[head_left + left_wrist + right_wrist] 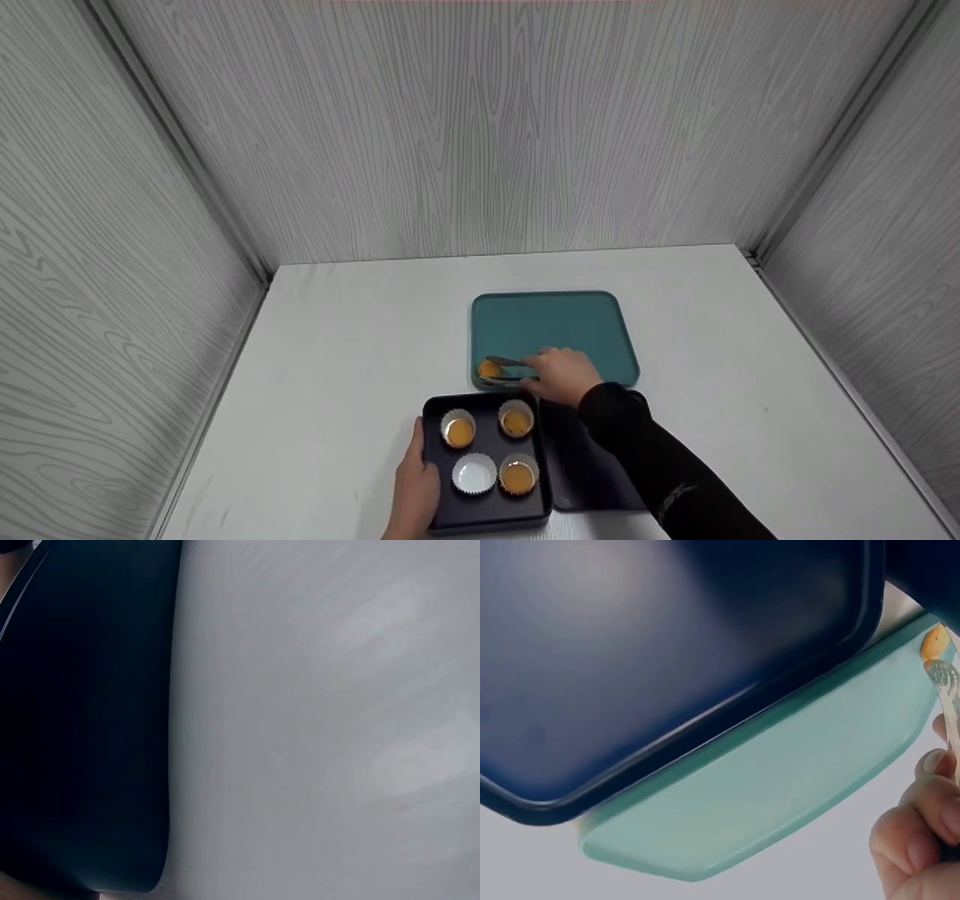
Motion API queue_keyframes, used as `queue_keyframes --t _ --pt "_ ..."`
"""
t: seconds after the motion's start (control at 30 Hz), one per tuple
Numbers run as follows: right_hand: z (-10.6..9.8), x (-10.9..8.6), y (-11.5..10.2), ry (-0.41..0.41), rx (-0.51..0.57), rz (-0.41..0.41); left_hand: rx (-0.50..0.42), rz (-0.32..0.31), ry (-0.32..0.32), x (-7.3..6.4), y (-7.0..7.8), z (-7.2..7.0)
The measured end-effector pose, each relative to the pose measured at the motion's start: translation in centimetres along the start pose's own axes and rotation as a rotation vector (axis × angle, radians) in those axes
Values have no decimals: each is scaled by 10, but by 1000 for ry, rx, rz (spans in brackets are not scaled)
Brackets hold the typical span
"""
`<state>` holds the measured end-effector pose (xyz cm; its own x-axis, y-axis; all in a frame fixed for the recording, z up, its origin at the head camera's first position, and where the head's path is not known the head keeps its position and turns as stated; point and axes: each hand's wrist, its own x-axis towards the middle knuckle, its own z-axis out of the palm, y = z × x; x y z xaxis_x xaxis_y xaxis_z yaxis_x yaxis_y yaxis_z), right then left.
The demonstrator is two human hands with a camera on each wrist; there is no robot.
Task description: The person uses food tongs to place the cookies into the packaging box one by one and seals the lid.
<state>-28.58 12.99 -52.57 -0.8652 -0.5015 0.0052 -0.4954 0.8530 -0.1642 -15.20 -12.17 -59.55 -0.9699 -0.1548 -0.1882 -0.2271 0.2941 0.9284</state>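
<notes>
My right hand (564, 375) grips metal tongs (506, 361) with slotted ends, low over the near left corner of a teal tray (551, 322). A small round golden cake (490, 369) lies between the tong tips. In the right wrist view the tongs (945, 682) reach the cake (934, 642) near the tray's edge. My left hand (415, 484) holds the left side of a deep dark baking pan (487, 510). Inside stand white paper cups: three carry golden cakes (517, 477), while the front left cup (474, 474) is empty. The left wrist view shows the pan's wall (97, 727).
A flat dark blue tray (589, 472) lies right of the pan, under my right forearm (660, 465). All stand on a white table (360, 360). Grey wood-grain panels (480, 135) enclose the table at the back and both sides.
</notes>
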Motion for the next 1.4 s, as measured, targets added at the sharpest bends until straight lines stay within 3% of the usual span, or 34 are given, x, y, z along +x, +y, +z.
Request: queue_keyframes --t 0.17,0.7,0.9,1.4 --pt "4 0 0 25 -63 8 -16 -7 -11 0 1 1" --pt "10 1 1 45 -93 35 8 16 -4 -2 0 -1" --pt "8 2 0 73 -126 -21 20 5 -2 -2 0 -1" --pt "13 -4 11 199 -54 -134 15 -6 -6 -2 1 1"
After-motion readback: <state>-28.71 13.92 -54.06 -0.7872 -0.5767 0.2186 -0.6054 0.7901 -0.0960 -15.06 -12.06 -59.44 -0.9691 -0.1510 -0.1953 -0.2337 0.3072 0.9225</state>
